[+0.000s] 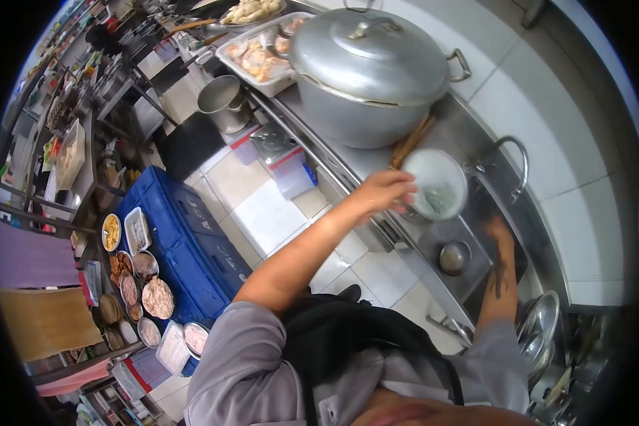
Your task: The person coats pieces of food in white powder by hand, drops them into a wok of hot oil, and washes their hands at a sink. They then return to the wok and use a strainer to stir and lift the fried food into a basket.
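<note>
A white bowl (447, 162) with some pale green pieces at its bottom is at the near end of the sink, its mouth facing up toward me. Beside its left rim is my left hand (392, 192), fingers apart and loosely bent; they overlap the rim, with no firm grip showing. My right hand (498, 228) reaches down into the dark part of the steel sink (433, 245), its fingers hard to make out in shadow. Between my arms, a small round metal bowl (455, 257) sits in the sink.
A large lidded aluminium pot (373, 67) stands on the counter, with a wooden-handled utensil (413, 142) beside it. The faucet (522, 160) curves over the sink. Metal bowls (539, 326) lie at right. Food trays stand on a blue chest (184, 241) behind my left arm.
</note>
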`<action>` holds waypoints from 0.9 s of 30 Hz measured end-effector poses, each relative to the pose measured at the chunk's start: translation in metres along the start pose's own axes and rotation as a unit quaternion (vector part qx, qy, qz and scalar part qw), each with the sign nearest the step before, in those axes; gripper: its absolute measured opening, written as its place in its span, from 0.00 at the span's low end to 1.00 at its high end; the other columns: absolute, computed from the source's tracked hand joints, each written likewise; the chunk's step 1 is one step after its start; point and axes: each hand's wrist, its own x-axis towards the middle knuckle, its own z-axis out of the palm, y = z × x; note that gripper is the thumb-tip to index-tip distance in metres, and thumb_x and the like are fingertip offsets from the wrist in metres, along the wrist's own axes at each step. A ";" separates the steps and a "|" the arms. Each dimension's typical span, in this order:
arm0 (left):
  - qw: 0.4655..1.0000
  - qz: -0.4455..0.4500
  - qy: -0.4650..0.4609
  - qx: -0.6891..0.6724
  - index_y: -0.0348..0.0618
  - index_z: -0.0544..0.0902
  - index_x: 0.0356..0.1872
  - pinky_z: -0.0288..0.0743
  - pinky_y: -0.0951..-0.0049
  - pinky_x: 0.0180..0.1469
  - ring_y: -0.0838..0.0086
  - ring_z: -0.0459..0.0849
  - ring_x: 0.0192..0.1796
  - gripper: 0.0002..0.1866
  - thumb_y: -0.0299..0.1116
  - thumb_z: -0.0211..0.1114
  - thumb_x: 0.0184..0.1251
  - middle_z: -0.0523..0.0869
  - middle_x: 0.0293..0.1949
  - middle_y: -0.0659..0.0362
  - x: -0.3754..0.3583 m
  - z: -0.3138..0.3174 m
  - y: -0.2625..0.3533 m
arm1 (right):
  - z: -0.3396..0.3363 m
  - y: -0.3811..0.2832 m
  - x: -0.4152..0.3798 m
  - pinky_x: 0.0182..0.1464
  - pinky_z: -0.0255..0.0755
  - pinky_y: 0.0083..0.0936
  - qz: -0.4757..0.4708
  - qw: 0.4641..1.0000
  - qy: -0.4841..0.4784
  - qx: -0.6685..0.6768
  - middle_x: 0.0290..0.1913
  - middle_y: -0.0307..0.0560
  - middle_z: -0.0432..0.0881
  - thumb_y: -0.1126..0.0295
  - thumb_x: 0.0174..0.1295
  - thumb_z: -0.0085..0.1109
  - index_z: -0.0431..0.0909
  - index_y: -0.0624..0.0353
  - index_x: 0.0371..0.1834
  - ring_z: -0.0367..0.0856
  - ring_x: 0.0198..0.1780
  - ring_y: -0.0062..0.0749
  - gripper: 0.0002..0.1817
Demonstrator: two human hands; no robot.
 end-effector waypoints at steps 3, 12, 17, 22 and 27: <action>0.994 -0.036 0.088 0.051 0.36 0.75 0.57 0.75 0.70 0.47 0.71 0.80 0.49 0.23 0.39 0.62 0.64 0.81 0.49 0.55 -0.029 -0.091 -0.032 | -0.123 -0.090 -0.126 0.66 0.62 0.38 0.089 0.973 -0.129 0.170 0.63 0.63 0.70 0.56 0.55 0.62 0.71 0.63 0.60 0.68 0.65 0.51 0.32; 0.963 -0.001 0.270 -0.017 0.42 0.75 0.56 0.72 0.68 0.50 0.73 0.78 0.49 0.22 0.41 0.60 0.63 0.82 0.47 0.58 -0.134 -0.269 -0.047 | -0.204 -0.429 -0.197 0.30 0.75 0.20 -0.080 0.822 -0.242 0.510 0.38 0.45 0.82 0.68 0.64 0.58 0.73 0.63 0.53 0.80 0.29 0.24 0.17; 0.987 0.036 0.149 -0.054 0.42 0.78 0.41 0.78 0.71 0.37 0.73 0.84 0.35 0.09 0.36 0.58 0.68 0.84 0.33 0.57 -0.172 -0.283 0.005 | -0.195 -0.646 -0.169 0.35 0.74 0.19 -0.315 0.746 -0.402 0.426 0.37 0.41 0.82 0.68 0.65 0.56 0.76 0.60 0.44 0.80 0.33 0.22 0.09; 0.972 0.221 0.002 -0.085 0.42 0.78 0.38 0.78 0.73 0.36 0.74 0.84 0.32 0.09 0.38 0.59 0.70 0.83 0.28 0.59 -0.223 -0.285 0.124 | -0.318 -0.761 -0.188 0.35 0.73 0.20 -0.448 0.673 -0.375 0.454 0.30 0.42 0.81 0.67 0.65 0.57 0.76 0.61 0.38 0.79 0.31 0.23 0.08; 0.960 0.214 0.006 -0.181 0.42 0.78 0.39 0.78 0.65 0.40 0.63 0.85 0.35 0.09 0.37 0.59 0.69 0.84 0.31 0.53 -0.239 -0.340 0.153 | -0.309 -0.829 -0.178 0.35 0.74 0.23 -0.458 0.473 -0.476 0.583 0.31 0.44 0.81 0.63 0.66 0.56 0.76 0.60 0.37 0.80 0.32 0.27 0.11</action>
